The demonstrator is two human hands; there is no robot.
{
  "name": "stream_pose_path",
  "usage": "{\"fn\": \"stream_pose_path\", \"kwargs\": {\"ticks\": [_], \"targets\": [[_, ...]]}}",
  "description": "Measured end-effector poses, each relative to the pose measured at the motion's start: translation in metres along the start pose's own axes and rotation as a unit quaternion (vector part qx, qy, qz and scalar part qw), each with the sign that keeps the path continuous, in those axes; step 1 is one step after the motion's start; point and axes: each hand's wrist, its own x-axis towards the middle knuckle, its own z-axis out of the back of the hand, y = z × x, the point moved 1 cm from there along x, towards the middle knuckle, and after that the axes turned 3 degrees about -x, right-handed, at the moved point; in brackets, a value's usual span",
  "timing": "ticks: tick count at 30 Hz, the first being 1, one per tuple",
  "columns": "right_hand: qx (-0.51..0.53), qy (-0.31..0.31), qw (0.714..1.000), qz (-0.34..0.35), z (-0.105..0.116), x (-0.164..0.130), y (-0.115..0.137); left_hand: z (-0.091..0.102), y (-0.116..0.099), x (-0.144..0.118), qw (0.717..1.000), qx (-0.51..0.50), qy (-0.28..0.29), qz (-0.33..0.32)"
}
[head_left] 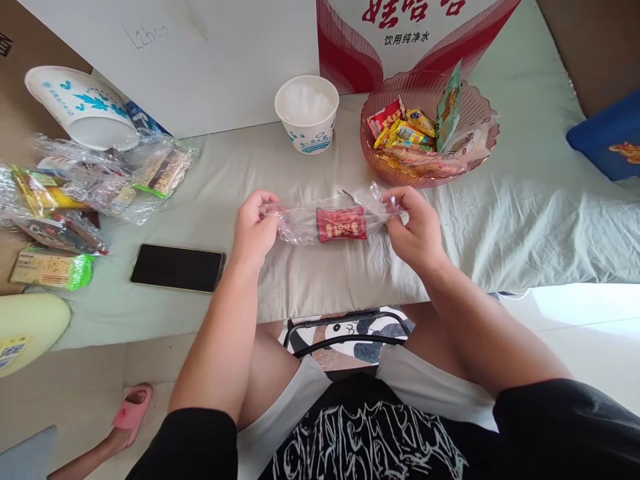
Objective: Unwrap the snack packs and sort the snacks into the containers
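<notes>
My left hand [254,229] and my right hand [414,227] pinch the two ends of a clear plastic bag [300,223], stretched between them just above the pale green sheet [500,220]. Inside the bag sits a small red snack packet [341,224]. Behind my right hand stands a pink ribbed bowl [475,100] filled with several wrapped snacks [406,133]. A white paper cup [307,113] stands upright behind the bag.
A black phone [177,267] lies face up to the left. Further left is a heap of bagged snacks [90,193], a tipped paper bowl [83,107] and a green packet [50,269]. A white board [200,60] and a red-and-white carton [410,33] stand at the back.
</notes>
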Motion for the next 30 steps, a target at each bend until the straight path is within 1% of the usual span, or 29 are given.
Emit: {"fn": "stream_pose_path", "kwargs": {"ticks": [2,3,4,5,6,7,8,10,12,13,14,16,17,18,19,20,21,22,23,24,25,26,27,28,29,30], "targets": [[-0.037,-0.041,0.998,-0.001,0.006,0.002,-0.003,0.004,0.001,0.002,0.998,-0.004,-0.046,-0.047],[-0.043,-0.054,0.998,0.001,0.008,0.002,-0.003,0.005,0.001,0.002,0.995,-0.017,-0.056,-0.074],[-0.042,-0.055,0.998,0.005,0.01,0.002,-0.003,0.006,0.0,0.001,0.993,-0.033,-0.054,-0.103],[-0.039,-0.045,0.998,0.011,0.011,0.002,-0.002,0.006,-0.002,0.0,0.99,-0.043,-0.035,-0.131],[-0.038,-0.026,0.999,0.018,0.011,0.001,0.0,0.006,-0.004,-0.002,0.987,-0.039,-0.004,-0.155],[-0.043,-0.006,0.999,0.027,0.01,0.001,0.003,0.005,-0.005,-0.005,0.984,-0.014,0.03,-0.174],[-0.051,0.01,0.998,0.036,0.009,0.001,0.005,0.005,-0.007,-0.007,0.981,0.029,0.057,-0.185],[-0.069,0.02,0.996,0.057,0.009,0.0,0.012,0.003,-0.009,-0.011,0.971,0.134,0.081,-0.182],[-0.074,0.009,0.994,0.08,0.013,-0.002,0.019,0.003,-0.011,-0.015,0.964,0.198,0.074,-0.163],[-0.073,0.0,0.993,0.091,0.016,-0.003,0.023,0.003,-0.012,-0.016,0.963,0.206,0.067,-0.16],[-0.069,-0.008,0.993,0.1,0.021,-0.005,0.027,0.004,-0.014,-0.018,0.964,0.198,0.057,-0.166],[-0.039,-0.008,0.992,0.121,0.033,-0.009,0.033,0.007,-0.018,-0.022,0.967,0.155,0.03,-0.2],[-0.01,0.007,0.991,0.135,0.038,-0.011,0.036,0.009,-0.021,-0.025,0.968,0.122,0.019,-0.219],[0.023,0.037,0.988,0.15,0.043,-0.014,0.037,0.011,-0.023,-0.029,0.969,0.082,0.016,-0.232],[0.059,0.084,0.981,0.164,0.047,-0.016,0.038,0.014,-0.026,-0.032,0.971,0.038,0.024,-0.234],[0.089,0.143,0.97,0.175,0.05,-0.017,0.037,0.017,-0.028,-0.036,0.974,0.001,0.045,-0.222],[0.111,0.209,0.955,0.179,0.051,-0.019,0.036,0.02,-0.031,-0.039,0.977,-0.022,0.079,-0.198],[0.122,0.276,0.937,0.175,0.052,-0.02,0.035,0.023,-0.034,-0.042,0.978,-0.026,0.128,-0.165],[0.123,0.335,0.919,0.165,0.051,-0.021,0.032,0.026,-0.036,-0.045,0.974,-0.012,0.192,-0.122],[0.112,0.38,0.905,0.152,0.049,-0.022,0.03,0.028,-0.037,-0.047,0.961,0.014,0.265,-0.073],[0.087,0.406,0.899,0.139,0.046,-0.022,0.027,0.031,-0.038,-0.049,0.94,0.042,0.339,-0.022],[0.045,0.416,0.9,0.125,0.043,-0.022,0.024,0.033,-0.037,-0.05,0.912,0.064,0.404,0.025],[-0.007,0.41,0.905,0.111,0.04,-0.022,0.021,0.035,-0.036,-0.051,0.889,0.078,0.447,0.061],[-0.064,0.392,0.913,0.096,0.037,-0.021,0.017,0.036,-0.033,-0.051,0.88,0.083,0.461,0.082],[-0.118,0.364,0.92,0.08,0.035,-0.02,0.014,0.036,-0.03,-0.049,0.892,0.085,0.437,0.08],[-0.162,0.333,0.927,0.062,0.032,-0.02,0.011,0.035,-0.026,-0.047,0.92,0.086,0.378,0.055]]}}
